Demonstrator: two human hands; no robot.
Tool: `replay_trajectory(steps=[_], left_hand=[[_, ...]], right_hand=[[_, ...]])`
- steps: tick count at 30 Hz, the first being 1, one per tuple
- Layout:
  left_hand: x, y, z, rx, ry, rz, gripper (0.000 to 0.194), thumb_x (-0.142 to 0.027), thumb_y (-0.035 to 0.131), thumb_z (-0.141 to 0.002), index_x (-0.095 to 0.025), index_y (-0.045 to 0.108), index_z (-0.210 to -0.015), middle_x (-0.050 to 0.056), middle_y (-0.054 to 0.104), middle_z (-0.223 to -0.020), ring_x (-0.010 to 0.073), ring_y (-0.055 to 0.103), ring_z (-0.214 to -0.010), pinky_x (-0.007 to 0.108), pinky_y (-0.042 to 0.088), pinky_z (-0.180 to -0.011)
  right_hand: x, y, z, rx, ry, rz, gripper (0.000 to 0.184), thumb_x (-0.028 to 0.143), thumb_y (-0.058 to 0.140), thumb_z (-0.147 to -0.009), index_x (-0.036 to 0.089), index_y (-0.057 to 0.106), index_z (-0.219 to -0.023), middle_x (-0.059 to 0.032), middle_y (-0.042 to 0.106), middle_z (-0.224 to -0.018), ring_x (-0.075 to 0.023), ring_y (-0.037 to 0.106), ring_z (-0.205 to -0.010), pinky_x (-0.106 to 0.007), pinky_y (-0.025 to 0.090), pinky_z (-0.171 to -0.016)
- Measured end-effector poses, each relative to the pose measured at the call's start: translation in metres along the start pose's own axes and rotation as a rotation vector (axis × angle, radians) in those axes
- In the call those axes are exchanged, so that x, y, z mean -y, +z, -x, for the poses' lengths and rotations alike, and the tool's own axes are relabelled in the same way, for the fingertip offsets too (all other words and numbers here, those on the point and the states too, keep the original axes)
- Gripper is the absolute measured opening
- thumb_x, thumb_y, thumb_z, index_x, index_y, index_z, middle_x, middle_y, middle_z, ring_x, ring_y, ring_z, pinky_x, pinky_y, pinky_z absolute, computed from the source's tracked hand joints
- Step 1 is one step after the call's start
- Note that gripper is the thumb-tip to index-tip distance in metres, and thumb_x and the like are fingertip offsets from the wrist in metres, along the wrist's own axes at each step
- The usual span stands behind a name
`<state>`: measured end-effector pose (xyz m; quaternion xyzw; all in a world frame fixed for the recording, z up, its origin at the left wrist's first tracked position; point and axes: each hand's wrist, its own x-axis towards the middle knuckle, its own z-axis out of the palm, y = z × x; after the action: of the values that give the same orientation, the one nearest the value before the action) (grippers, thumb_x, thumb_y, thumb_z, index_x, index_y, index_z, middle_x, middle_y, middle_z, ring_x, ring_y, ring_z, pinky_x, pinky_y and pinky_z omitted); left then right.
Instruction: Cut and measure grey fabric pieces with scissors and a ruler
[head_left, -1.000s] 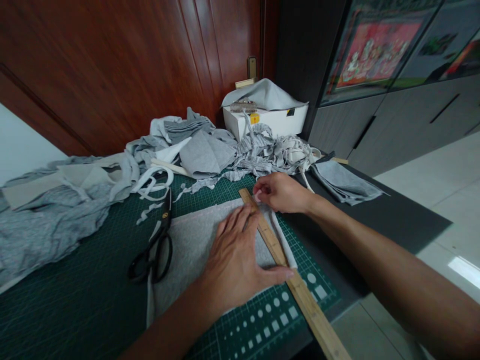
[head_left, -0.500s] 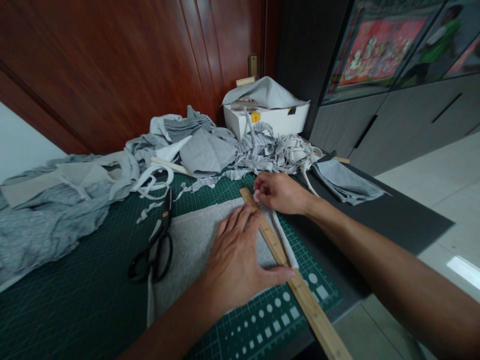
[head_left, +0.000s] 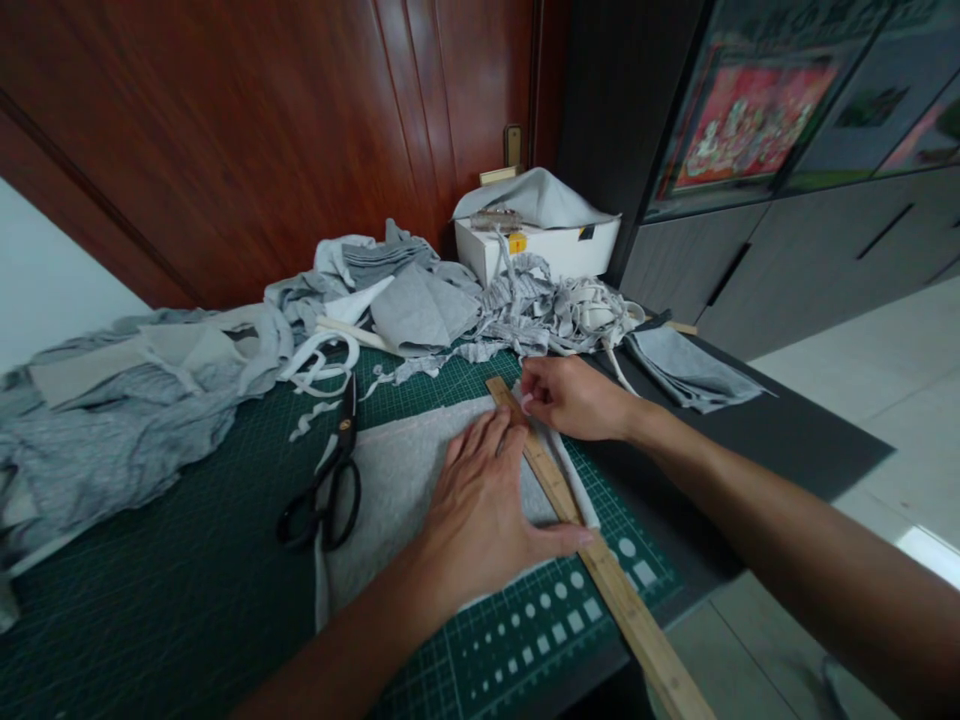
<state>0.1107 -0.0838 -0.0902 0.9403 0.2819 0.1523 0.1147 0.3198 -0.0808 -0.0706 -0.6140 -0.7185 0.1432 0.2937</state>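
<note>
A flat piece of grey fabric lies on a green cutting mat. Across its right side runs a long wooden ruler, slanting from the far middle to the near right edge. My left hand lies flat and open on the fabric, with its fingertips and thumb against the ruler. My right hand sits at the ruler's far end, fingers pinched on something small and pale that I cannot make out. Black scissors rest on the mat just left of the fabric.
Heaps of grey fabric and cut strips fill the back and left of the table. A white box with cloth on it stands at the back by the wooden door. Folded grey cloth lies at the right. The table's near right edge drops to a tiled floor.
The view has shifted a little; both hands stay on the ruler and fabric. My right hand's pinch at the ruler's far end has barely moved.
</note>
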Motion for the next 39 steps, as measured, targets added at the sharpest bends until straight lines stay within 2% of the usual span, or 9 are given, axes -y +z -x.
replay_trajectory(steps=[11,17,20,22,24,26,29,33,39], left_hand=[[-0.001,0.001,-0.001,0.027,-0.026,-0.004,0.109,-0.081,0.076,-0.07,-0.01,0.051,-0.149,0.022,0.046,-0.165,0.0405,0.038,-0.155,0.06,0.033,-0.126],[0.001,0.003,0.0,0.007,-0.013,-0.015,0.108,-0.082,0.075,-0.07,-0.009,0.052,-0.146,0.023,0.048,-0.162,0.0412,0.041,-0.153,0.059,0.033,-0.126],[0.002,0.004,0.001,-0.018,0.016,-0.011,0.104,-0.082,0.074,-0.072,-0.012,0.053,-0.145,0.022,0.05,-0.16,0.0422,0.042,-0.152,0.06,0.034,-0.125],[0.001,0.002,0.001,-0.026,0.031,0.001,0.103,-0.082,0.073,-0.072,-0.013,0.053,-0.145,0.022,0.052,-0.158,0.0424,0.043,-0.151,0.061,0.034,-0.124],[0.0,0.0,0.0,-0.017,0.031,0.019,0.099,-0.079,0.076,-0.072,-0.015,0.053,-0.144,0.02,0.054,-0.155,0.0415,0.044,-0.15,0.06,0.035,-0.123],[-0.002,-0.002,-0.001,-0.004,0.021,0.038,0.093,-0.073,0.08,-0.071,-0.018,0.055,-0.142,0.017,0.058,-0.151,0.0393,0.046,-0.148,0.059,0.037,-0.122],[-0.002,-0.002,-0.001,-0.011,0.021,0.053,0.087,-0.07,0.084,-0.07,-0.022,0.058,-0.137,0.014,0.06,-0.148,0.0373,0.048,-0.146,0.058,0.038,-0.121],[0.0,0.001,0.0,-0.035,0.019,0.038,0.093,-0.075,0.081,-0.069,-0.017,0.056,-0.138,0.018,0.055,-0.155,0.0398,0.046,-0.148,0.06,0.038,-0.121],[-0.003,-0.003,-0.001,0.019,-0.002,0.019,0.099,-0.074,0.082,-0.069,-0.013,0.055,-0.142,0.019,0.052,-0.159,0.04,0.044,-0.151,0.059,0.036,-0.124]], right_hand=[[0.016,-0.007,0.053,0.093,0.045,-0.035,0.01,0.011,0.064,-0.087,0.021,0.061,-0.084,0.0017,0.064,-0.068,-0.0157,0.06,-0.061,-0.026,0.041,-0.056],[0.022,-0.016,0.058,0.175,0.039,-0.046,0.012,0.012,0.065,-0.087,0.021,0.063,-0.08,0.0025,0.064,-0.067,-0.0145,0.059,-0.058,-0.026,0.041,-0.055],[0.023,-0.018,0.055,0.121,0.06,-0.066,0.007,0.016,0.065,-0.09,0.02,0.067,-0.085,0.0014,0.065,-0.069,-0.0154,0.059,-0.06,-0.027,0.042,-0.056],[0.023,-0.015,0.056,0.046,0.106,-0.132,0.006,0.023,0.065,-0.095,0.02,0.068,-0.09,0.0006,0.065,-0.07,-0.016,0.059,-0.06,-0.027,0.042,-0.055],[0.025,-0.01,0.06,0.004,0.123,-0.294,0.013,0.032,0.065,-0.1,0.021,0.066,-0.095,-0.0008,0.068,-0.075,-0.0172,0.063,-0.064,-0.028,0.048,-0.059],[0.027,-0.004,0.067,0.005,0.091,-0.481,0.019,0.04,0.064,-0.104,0.022,0.061,-0.099,-0.0033,0.073,-0.086,-0.0193,0.07,-0.077,-0.03,0.056,-0.071],[0.027,0.001,0.08,0.061,0.06,-0.616,0.027,0.049,0.062,-0.106,0.023,0.056,-0.1,-0.0065,0.077,-0.096,-0.0214,0.075,-0.091,-0.034,0.059,-0.083],[0.02,-0.001,0.09,0.108,0.148,-0.717,0.037,0.058,0.065,-0.102,0.023,0.053,-0.099,-0.0057,0.077,-0.088,-0.0208,0.077,-0.082,-0.035,0.062,-0.076],[0.009,0.001,0.085,0.058,0.369,-0.762,0.037,0.049,0.08,-0.091,0.022,0.054,-0.091,-0.0002,0.074,-0.072,-0.0189,0.078,-0.07,-0.031,0.065,-0.067]])
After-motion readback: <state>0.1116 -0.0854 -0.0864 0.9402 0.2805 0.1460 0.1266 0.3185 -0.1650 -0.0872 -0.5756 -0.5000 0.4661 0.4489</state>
